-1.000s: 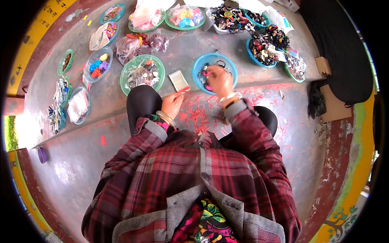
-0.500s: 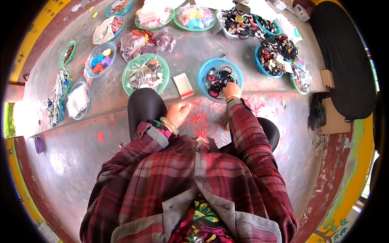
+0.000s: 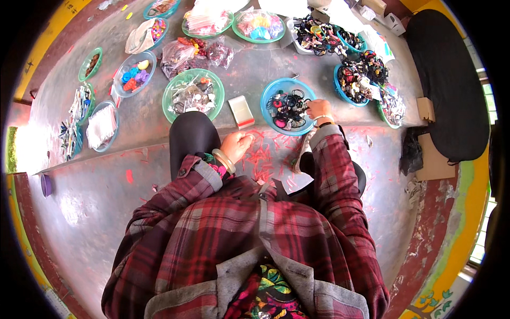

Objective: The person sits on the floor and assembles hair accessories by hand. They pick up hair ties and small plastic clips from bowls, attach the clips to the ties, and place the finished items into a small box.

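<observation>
My right hand (image 3: 320, 110) is at the right rim of a blue basin (image 3: 264, 106), its fingers pinched together; anything between them is too small to tell. The basin holds a tangle of black looped hair ties (image 3: 289, 106) with pink, red and pale pieces among them. My left hand (image 3: 237, 146) is curled closed above my lap, just below a small white open box (image 3: 241, 112) with a red end. What it holds, if anything, is hidden. A green basin (image 3: 167, 101) of clear plastic bits and small pale pieces stands behind my left knee.
Red scraps (image 3: 258, 162) litter the floor before me. More black hair ties fill a blue basin (image 3: 340, 85) and a white tub (image 3: 305, 50) at the far right. Beaded bags (image 3: 183, 56) and several basins line the left and back. A black oval board (image 3: 449, 85) lies right.
My right hand has moved from inside the blue basin to its right rim, rightward. My left hand stays curled in nearly the same place.
</observation>
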